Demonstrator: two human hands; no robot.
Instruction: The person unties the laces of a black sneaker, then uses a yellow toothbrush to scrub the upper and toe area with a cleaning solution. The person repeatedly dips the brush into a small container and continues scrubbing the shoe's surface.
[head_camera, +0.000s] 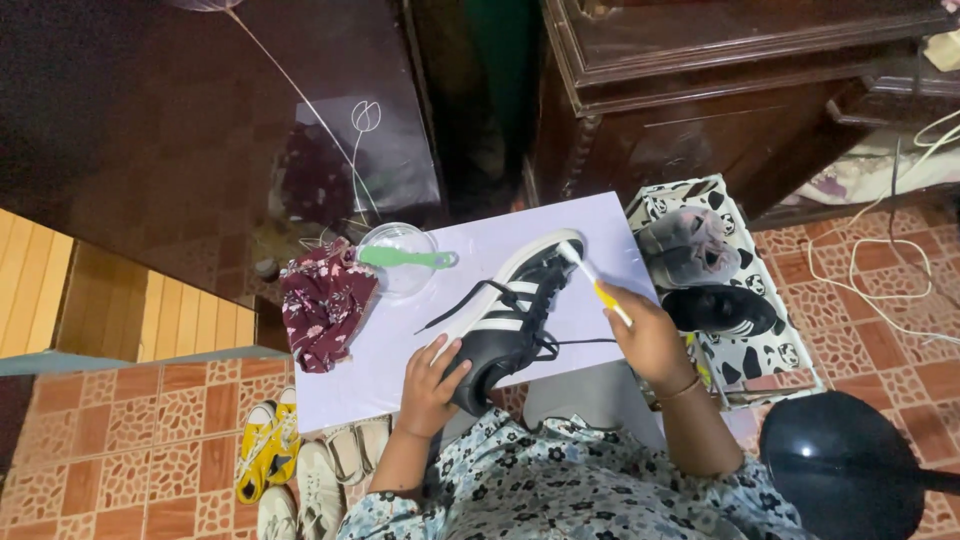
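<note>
The shoe (510, 310), black with white stripes, lay on the pale board (400, 345), its heel gripped by the left hand (432, 385), fingers curled around it. The right hand (650, 335) had its fingers clamped on a toothbrush (597, 285), bristles at the toe. The loose laces (455, 305) might have snagged the brush; a hard stroke could have twisted the shoe towards the bowl (400, 258).

No packages, labels, signs, screens
</note>
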